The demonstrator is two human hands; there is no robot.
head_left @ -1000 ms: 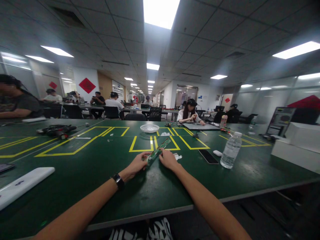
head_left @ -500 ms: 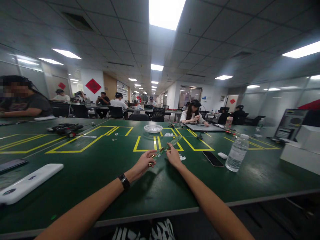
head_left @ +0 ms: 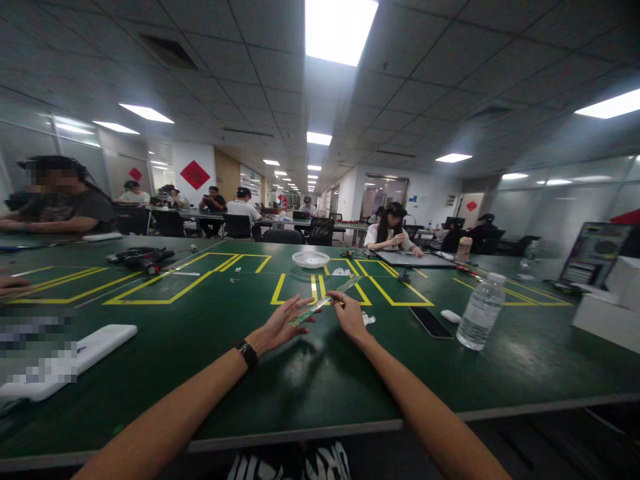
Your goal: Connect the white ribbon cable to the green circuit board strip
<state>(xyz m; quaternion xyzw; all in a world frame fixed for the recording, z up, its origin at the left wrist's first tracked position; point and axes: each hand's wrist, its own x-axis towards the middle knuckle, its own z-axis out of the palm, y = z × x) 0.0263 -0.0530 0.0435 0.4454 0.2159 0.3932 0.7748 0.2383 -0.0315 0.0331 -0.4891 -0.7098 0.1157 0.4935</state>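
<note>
A long, narrow green circuit board [head_left: 319, 306] is held aslant above the table, its upper end pointing to the far right and light glinting off its face. My right hand [head_left: 349, 316] pinches its edge near the middle between thumb and fingers. Beside the board's lower end, my left hand [head_left: 283, 323] is open with its fingers spread; I cannot tell whether they touch the board. White scraps [head_left: 369, 319] lie on the table just beyond my right hand.
The green table [head_left: 320, 393] has yellow tape outlines. A white dish [head_left: 311, 259] stands beyond my hands. To the right are a black phone [head_left: 431, 323], a white mouse-like object [head_left: 451, 316] and a water bottle [head_left: 481, 311]. A white device [head_left: 107, 340] lies left. A person [head_left: 393, 233] sits opposite.
My left hand has opened from its grip on the board's lower end, fingers now spread. The board has turned so its face catches light. The view has shifted slightly.
</note>
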